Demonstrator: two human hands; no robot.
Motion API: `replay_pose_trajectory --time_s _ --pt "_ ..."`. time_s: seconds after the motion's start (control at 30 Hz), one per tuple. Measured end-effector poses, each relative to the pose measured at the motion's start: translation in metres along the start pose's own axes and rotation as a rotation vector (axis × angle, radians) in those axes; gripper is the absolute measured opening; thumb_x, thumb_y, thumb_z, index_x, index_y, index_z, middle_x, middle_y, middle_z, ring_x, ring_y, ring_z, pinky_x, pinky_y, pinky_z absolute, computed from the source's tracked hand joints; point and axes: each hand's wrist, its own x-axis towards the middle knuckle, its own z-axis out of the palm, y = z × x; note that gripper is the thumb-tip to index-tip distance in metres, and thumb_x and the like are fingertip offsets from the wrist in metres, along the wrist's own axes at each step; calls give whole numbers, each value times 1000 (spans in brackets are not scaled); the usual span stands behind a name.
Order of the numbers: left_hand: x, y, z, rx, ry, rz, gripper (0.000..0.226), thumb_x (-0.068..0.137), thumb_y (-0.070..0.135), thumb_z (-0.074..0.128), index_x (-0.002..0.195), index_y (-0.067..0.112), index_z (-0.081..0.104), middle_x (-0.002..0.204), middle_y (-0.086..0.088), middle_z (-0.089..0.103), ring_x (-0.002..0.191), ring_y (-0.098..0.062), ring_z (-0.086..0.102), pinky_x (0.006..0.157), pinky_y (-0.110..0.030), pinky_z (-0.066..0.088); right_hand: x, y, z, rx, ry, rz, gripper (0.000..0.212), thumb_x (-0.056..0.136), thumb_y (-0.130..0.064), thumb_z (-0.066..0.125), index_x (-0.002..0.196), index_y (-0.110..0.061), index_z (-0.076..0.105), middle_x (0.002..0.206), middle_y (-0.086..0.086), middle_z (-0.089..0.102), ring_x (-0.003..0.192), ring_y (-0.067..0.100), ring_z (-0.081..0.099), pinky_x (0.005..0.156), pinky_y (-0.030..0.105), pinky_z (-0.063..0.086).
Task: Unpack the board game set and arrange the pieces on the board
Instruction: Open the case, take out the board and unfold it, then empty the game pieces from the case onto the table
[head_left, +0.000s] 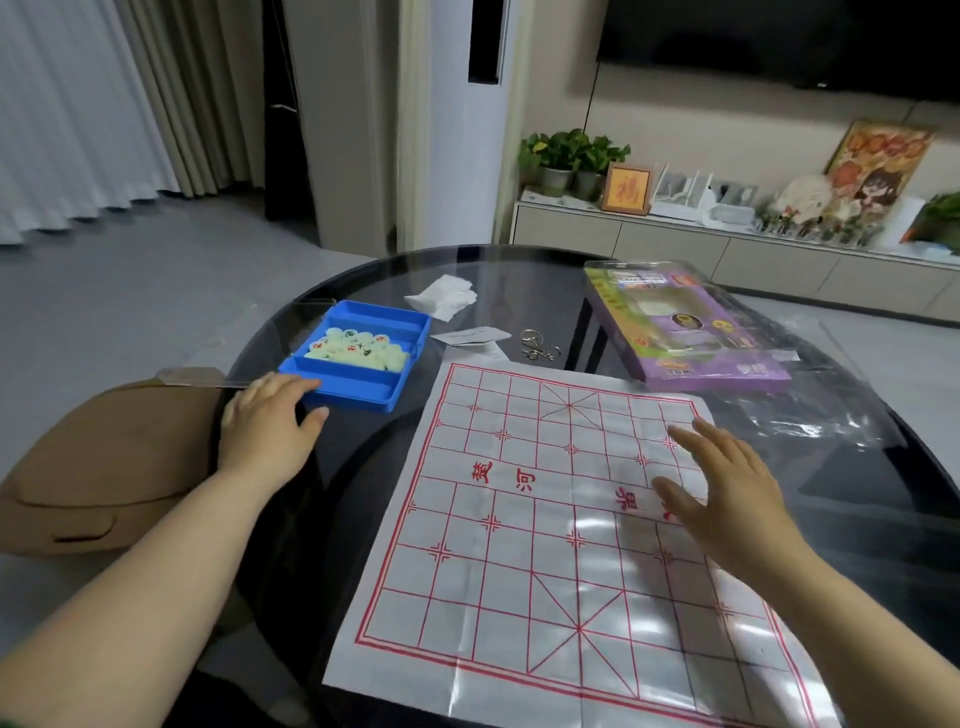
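A white sheet board (524, 525) with a red grid and red characters lies flat on the dark round glass table (363, 467). My right hand (727, 488) lies on the board's right side with straight, spread fingers. To the board's upper left stands an open blue plastic case (363, 387); its middle compartment holds several pale round pieces (358, 349) with red and dark marks. My left hand (267, 421) is at the case's near left corner, fingers extended, fingertips touching the case edge.
A purple game package (696, 332) in clear wrap lies at the back right, with loose clear plastic (810, 405) beside it. Crumpled white paper (444, 299), a folded slip (470, 335) and a metal ring puzzle (537, 345) lie behind the board. A tan chair (104, 467) stands left.
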Motion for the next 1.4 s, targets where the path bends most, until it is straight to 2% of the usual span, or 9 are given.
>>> replay_pose_trajectory --time_s 0.23,0.43,0.53,0.6,0.67,0.83,0.93,1.17,1.4 --pt "-16 -7 0 -112 136 28 20 86 21 59 97 9 70 107 -10 67 116 -29 47 106 -41 24 39 -114 10 62 -193 -316 39 91 -32 50 129 -25 48 143 -3 38 126 16 41 103 28 34" --pt "-33 -19 -3 -366 194 -22 15 83 14 62 88 4 72 101 -9 68 110 -29 53 102 -40 33 83 -191 57 508 -243 -25 48 91 -33 49 132 -10 38 131 9 53 114 24 53 93 34 44" --pt "-32 -36 -12 -403 323 -204 23 86 19 57 81 -1 66 95 -16 62 97 -34 53 83 -36 38 105 -208 73 638 -230 110 44 92 -33 48 128 -10 41 124 11 52 111 27 52 84 31 44" --pt "-29 -50 -18 -411 362 -368 24 87 23 55 82 0 60 100 -22 56 98 -37 50 83 -38 37 118 -214 79 639 -208 129 28 91 -31 47 112 -13 47 103 11 51 92 25 51 63 25 39" --pt "-24 -63 -18 -521 380 -595 28 87 28 55 95 1 55 113 -21 53 105 -36 49 88 -37 36 127 -216 84 612 -190 119 27 92 -25 44 108 -6 51 94 8 49 82 23 46 63 25 35" --pt "-14 -83 0 -1246 180 -940 61 84 40 58 134 12 38 134 -5 48 118 -21 48 96 -31 34 132 -218 90 483 -171 77 29 93 -7 37 113 4 54 102 18 57 82 22 44 65 25 33" --pt "-13 -77 4 -1366 51 -885 57 84 41 57 134 17 42 138 -2 45 126 -18 42 104 -31 27 127 -221 94 513 -185 75 25 91 -6 37 106 3 56 106 20 61 81 23 48 49 24 32" --pt "-24 -62 -16 -1158 312 -698 18 93 23 47 110 22 53 112 1 54 102 -12 48 86 -25 34 111 -227 91 592 -233 27 18 90 -5 38 76 -5 48 74 11 52 67 25 50 52 25 36" --pt "-35 -55 -35 -1380 329 -688 8 94 18 45 96 21 52 82 6 56 71 -6 52 63 -20 42 88 -230 77 659 -271 -25 22 93 -7 36 75 -12 47 60 2 48 49 11 43 45 19 35"
